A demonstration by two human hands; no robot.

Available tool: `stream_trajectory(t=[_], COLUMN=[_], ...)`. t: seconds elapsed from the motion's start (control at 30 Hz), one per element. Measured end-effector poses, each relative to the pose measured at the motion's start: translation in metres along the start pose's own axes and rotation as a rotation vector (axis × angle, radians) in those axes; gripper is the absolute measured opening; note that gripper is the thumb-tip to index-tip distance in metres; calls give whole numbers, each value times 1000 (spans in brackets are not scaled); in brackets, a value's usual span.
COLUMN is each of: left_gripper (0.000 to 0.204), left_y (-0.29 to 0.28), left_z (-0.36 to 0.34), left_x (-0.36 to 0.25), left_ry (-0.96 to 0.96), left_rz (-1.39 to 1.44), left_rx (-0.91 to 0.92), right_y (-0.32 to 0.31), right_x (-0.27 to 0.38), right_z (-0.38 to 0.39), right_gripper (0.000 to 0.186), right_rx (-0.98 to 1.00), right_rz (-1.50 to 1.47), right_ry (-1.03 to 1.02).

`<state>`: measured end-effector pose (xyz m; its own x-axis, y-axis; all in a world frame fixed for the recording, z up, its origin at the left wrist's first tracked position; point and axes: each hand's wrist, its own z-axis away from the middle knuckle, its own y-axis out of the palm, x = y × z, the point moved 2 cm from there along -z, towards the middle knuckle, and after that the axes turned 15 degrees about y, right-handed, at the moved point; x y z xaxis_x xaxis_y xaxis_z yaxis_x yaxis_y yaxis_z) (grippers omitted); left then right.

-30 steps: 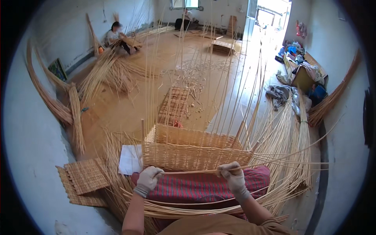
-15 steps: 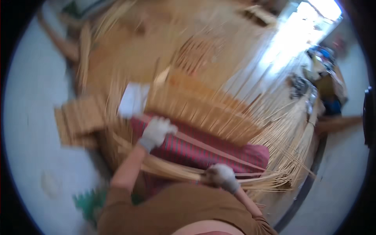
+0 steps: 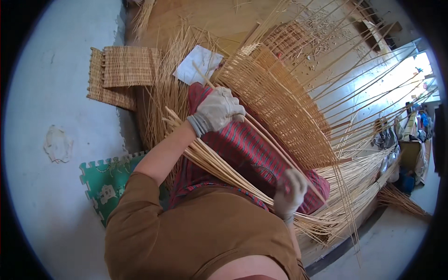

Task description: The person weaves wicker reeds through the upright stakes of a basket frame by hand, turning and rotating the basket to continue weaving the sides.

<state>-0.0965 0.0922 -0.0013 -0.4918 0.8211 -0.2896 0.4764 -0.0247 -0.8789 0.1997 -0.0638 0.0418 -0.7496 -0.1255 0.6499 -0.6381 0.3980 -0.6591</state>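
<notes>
My left hand (image 3: 219,109), in a pale work glove, is closed around thin cane strips (image 3: 268,140). Their short end sticks out above the fist, and the long part runs down to the right beside the woven basket panel (image 3: 280,95). My gloved right hand (image 3: 289,193) hovers over the lower end of the red striped cloth (image 3: 240,147) on my lap; motion smears its fingers. Below my left wrist, a bundle of cane rods (image 3: 219,163) lies slantwise across my lap. Long unwoven stakes spread from the panel's far right side.
Folded woven mats (image 3: 130,65) lie at the left, near a white sheet (image 3: 198,65). A green foam mat (image 3: 109,184) is by my left elbow. Loose canes (image 3: 340,200) fan out at the right. Another woven piece (image 3: 287,42) and cane scraps lie beyond the panel.
The view has turned, and the scene is sharper. My right hand has come away from the rod bundle toward the striped cloth. My left hand still grips the cane strips.
</notes>
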Motion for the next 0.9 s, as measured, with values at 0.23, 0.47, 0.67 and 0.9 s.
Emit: stream_trajectory(t=[0.23,0.47,0.67,0.9], left_gripper=[16,26,55,50], left_y=[-15,-11,52,45], left_z=[-65,-73,-74,-85], left_x=[-55,98,148,134], left_ry=[359,-171,-557,-594], left_rz=[373,243,54,26], left_rx=[-172,-377,-281,-269], right_y=[35,14,65,138], right_x=[31,-36,-83,-130], right_z=[-63,-133,-142,-128], right_gripper=[26,23,11,10], right_rx=[247,-92,-298,-200], right_rz=[-611,-952,-1092,-1239], right_ry=[-40,270,557,818])
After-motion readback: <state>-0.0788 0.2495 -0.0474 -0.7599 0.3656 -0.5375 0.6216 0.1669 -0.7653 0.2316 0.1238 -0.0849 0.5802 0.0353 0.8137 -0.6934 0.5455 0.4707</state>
